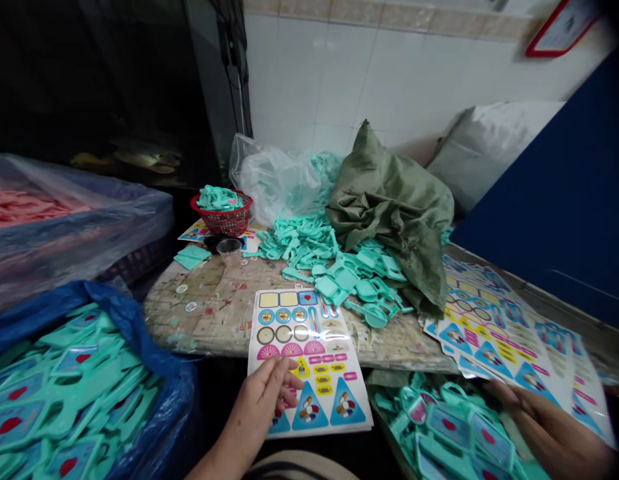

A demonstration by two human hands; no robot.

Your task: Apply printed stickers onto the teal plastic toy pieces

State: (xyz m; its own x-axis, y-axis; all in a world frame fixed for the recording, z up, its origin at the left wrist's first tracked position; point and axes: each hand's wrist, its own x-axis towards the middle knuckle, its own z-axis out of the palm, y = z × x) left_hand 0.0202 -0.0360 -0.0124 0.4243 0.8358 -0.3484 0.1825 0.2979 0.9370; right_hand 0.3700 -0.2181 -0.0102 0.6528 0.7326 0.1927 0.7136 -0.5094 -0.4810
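My left hand (262,400) rests with its fingers apart on a printed sticker sheet (309,333), which overhangs the front edge of a worn, stained table (209,313). My right hand (544,423) is at the lower edge of a stack of similar sticker sheets (499,333) and appears to grip it. The stack extends past the table's right side. Below that hand lies a heap of teal plastic pieces with red-heart stickers (454,427). Loose, unstickered teal pieces (359,273) are spread on the table.
A blue-lined bin of stickered teal pieces (74,387) sits at lower left, beyond it a plastic-covered bin of pink pieces (39,213). A red basket (224,217), clear bag (274,183), green sack (394,213) and blue panel (549,187) surround the table.
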